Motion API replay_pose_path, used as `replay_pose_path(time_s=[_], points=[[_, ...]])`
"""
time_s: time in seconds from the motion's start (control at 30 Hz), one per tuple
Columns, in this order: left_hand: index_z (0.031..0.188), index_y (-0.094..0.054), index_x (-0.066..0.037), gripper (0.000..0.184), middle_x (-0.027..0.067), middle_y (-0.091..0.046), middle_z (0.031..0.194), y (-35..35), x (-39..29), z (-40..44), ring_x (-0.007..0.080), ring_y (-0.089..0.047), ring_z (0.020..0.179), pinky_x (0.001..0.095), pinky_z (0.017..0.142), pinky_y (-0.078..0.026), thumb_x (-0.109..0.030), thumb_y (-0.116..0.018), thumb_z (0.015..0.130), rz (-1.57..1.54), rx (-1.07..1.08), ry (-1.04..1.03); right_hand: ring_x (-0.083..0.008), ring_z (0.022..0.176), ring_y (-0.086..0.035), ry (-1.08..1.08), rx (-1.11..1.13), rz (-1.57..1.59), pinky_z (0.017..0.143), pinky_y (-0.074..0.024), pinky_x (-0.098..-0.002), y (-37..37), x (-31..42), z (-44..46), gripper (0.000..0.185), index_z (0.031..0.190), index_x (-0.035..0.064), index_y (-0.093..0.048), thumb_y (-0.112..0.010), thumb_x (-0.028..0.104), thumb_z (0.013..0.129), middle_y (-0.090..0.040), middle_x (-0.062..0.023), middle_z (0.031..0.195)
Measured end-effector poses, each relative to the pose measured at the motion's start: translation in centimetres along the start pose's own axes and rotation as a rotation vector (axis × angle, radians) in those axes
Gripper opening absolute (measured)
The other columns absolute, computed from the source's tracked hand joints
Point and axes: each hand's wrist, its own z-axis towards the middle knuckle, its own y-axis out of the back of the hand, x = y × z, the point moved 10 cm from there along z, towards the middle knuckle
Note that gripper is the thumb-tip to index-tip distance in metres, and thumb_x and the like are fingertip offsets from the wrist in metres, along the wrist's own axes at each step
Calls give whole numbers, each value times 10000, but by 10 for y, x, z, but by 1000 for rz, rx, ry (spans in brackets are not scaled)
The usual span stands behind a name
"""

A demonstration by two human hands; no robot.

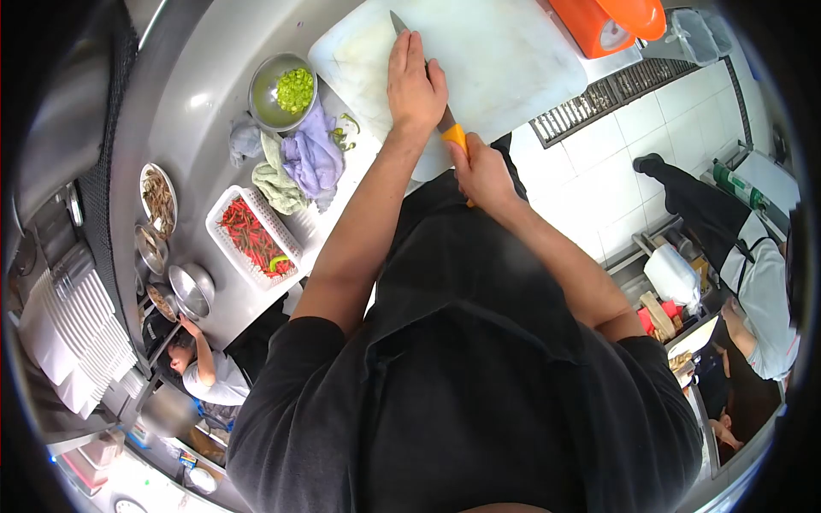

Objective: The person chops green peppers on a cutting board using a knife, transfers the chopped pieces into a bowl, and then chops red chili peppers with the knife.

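Observation:
A knife (pixel 446 120) with an orange handle lies slantwise over the white cutting board (pixel 513 64), its tip pointing away from me. My right hand (pixel 486 175) is wrapped around the handle at the near edge of the board. Stretched out along the blade, my left hand (pixel 416 92) covers part of it, with the fingers flat and the thumb apart. To the left of the board stands a metal bowl (pixel 265 98) holding chopped green pieces (pixel 295 91). A few green scraps (pixel 344 132) lie beside the board.
Purple cloth (pixel 312 158) and green cloth (pixel 278 184) lie left of my arm, near a white basket (pixel 286 238) of red chilies (pixel 248 235). An orange scale (pixel 603 30) stands at the upper right. Other people (pixel 214 376) (pixel 757 282) are on both sides.

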Motion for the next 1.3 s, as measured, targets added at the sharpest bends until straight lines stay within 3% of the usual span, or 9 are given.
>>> replay_pose_path(time_s=[0.4,0.47,0.53,0.7,0.8,0.93,1.03,1.13,1.3], points=[[1136,-708,28,263,188,-612,1367,47,27,8,370,-614,1218,421,1046,-497,3,-613,893,-308,-220,236,-268,488,-645,38,137,90,484,-504,-415,-31,42,3,361,984,-15,-516,-573,331,1071,-619,-154,601],[1136,-718,10,253,162,-622,1366,82,25,18,338,-618,1217,407,1044,-498,-17,-613,907,-224,-323,150,-289,484,-639,132,132,75,493,-502,-427,-35,62,3,369,980,-14,-515,-575,339,1067,-616,-166,602],[1105,-728,-9,220,151,-634,1348,123,32,25,320,-621,1210,406,1047,-495,-37,-631,909,-159,-428,135,-201,477,-600,229,176,29,469,-487,-369,-43,95,7,350,957,4,-508,-582,326,1070,-601,-102,628],[1024,-712,-3,153,170,-673,1233,207,79,22,368,-655,1109,434,996,-517,-49,-654,890,-83,-676,192,-160,469,-576,387,275,-76,457,-467,-349,-86,149,22,347,946,9,-519,-586,326,1069,-595,-82,639],[1009,-731,-31,130,151,-724,1066,220,129,16,338,-677,1019,409,939,-530,-82,-669,908,14,-781,178,-415,604,-643,139,435,-96,586,-505,-479,-83,158,13,378,999,-14,-556,-591,359,1049,-651,-224,714],[1020,-739,-54,161,176,-747,1017,197,191,11,369,-714,971,442,901,-562,-127,-678,890,77,-557,468,-96,475,-538,236,339,-153,447,-448,-291,-43,142,10,318,974,43,-582,-553,339,1085,-557,-6,624],[1081,-762,-91,224,150,-758,1073,193,151,15,364,-701,1017,436,949,-549,-138,-702,870,91,-549,241,-72,474,-497,237,181,-234,440,-430,-273,0,124,20,318,958,43,-567,-560,334,1086,-525,8,624],[1070,-749,-102,229,123,-738,1068,198,111,0,347,-669,1051,504,1027,-471,-129,-734,843,83,-483,189,-154,480,-582,328,-3,-356,454,-465,-331,37,107,39,337,947,31,-560,-575,343,1075,-573,-63,606],[1050,-743,-122,230,94,-704,1078,227,70,-63,329,-632,1056,478,994,-451,-129,-767,821,98,-506,245,-376,593,-680,274,-80,-677,560,-522,-474,62,56,83,397,997,-4,-567,-558,388,1060,-663,-228,705]])
